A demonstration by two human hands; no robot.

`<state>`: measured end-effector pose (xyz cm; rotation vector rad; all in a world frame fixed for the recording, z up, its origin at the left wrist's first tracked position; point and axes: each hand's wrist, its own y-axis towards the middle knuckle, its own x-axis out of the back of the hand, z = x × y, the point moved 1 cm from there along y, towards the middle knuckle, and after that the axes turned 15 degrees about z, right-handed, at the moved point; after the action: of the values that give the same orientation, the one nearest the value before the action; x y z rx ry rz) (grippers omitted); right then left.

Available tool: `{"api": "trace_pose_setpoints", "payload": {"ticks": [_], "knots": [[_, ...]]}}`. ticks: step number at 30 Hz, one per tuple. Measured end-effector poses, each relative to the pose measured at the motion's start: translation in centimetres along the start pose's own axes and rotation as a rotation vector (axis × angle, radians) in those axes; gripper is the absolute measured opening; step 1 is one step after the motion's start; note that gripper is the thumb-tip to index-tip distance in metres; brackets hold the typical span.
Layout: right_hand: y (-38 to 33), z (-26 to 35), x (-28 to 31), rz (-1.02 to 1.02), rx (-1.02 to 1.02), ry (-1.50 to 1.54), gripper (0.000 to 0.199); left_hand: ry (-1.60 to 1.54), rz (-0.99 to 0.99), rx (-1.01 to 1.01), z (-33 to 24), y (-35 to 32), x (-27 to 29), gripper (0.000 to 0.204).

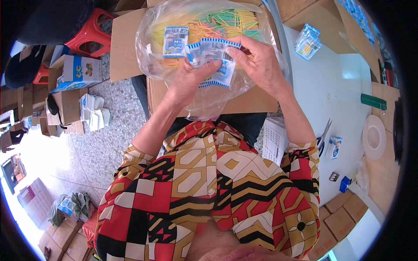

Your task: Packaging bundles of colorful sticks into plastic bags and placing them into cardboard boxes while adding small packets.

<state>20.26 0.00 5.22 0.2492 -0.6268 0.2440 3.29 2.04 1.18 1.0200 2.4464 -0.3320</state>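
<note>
- Patterned shirt [209, 191] in red, black and tan fills the foreground, nearest the camera; both forearms reach up from it.
- Left hand [189, 80] closed around a fan of small blue-edged packets [213, 58], thumb on top.
- Right hand [259, 63] pinches the same fan from the other side, fingers curled over the upper edge.
- Packets held just above a clear bag [152, 48] of coloured sticks [226, 21]; one more packet [175, 41] lies on the bag, left of the fan.
- Bag rests on a cardboard box [126, 48].
- Right of the bag: white table [331, 91] with scissors [324, 135] and a packet bundle [308, 42].
- Left of the bag: red stool [89, 35].
</note>
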Motion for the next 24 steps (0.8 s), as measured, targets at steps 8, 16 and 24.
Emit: {"api": "trace_pose_setpoints", "payload": {"ticks": [8,16,24], "knots": [[0.0,0.5,0.9,0.121,-0.149,-0.07,0.019,0.092,-0.049,-0.03,0.2,-0.2,0.0,0.026],[-0.3,0.6,0.8,0.093,-0.023,-0.062,0.014,-0.07,-0.012,0.065,-0.3,-0.4,-0.2,0.031],[-0.5,1.8,0.9,0.079,-0.082,-0.013,0.021,0.085,-0.038,-0.023,-0.4,-0.7,0.0,0.032]]}}
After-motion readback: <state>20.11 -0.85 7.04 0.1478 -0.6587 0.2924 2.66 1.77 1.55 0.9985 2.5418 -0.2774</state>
